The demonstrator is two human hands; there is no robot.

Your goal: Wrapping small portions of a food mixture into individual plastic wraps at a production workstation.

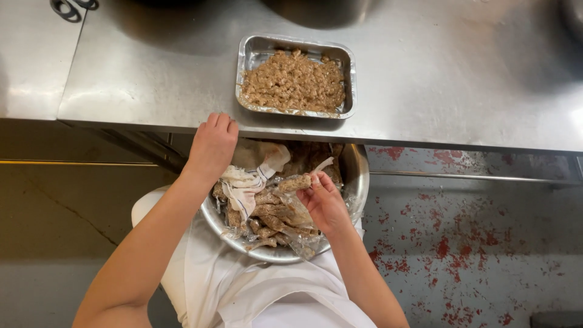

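Foil tray [296,80] on steel tabletop [437,73] already nearly full of brown minced filling. Metal bowl [358,173] on lap, below tabletop edge, heaped with crumpled emptied casings and plastic. Right hand [325,203] pinching a sausage piece [295,183] above bowl; left hand [212,146] curled over tabletop edge. Seemingly well advanced.

The scene is evenly and fairly brightly lit from overhead. Soft white glare is spread across the steel counter [455,73], strongest at 3 o'clock and 9 o'clock. Dark, blurred shadows are cast on it at 12 o'clock. The foil tray [296,76] is sharply rendered, with small highlights on its rim. The floor [473,243] below is dimmer and slightly soft. Mild bending of straight edges is seen toward the frame's borders.
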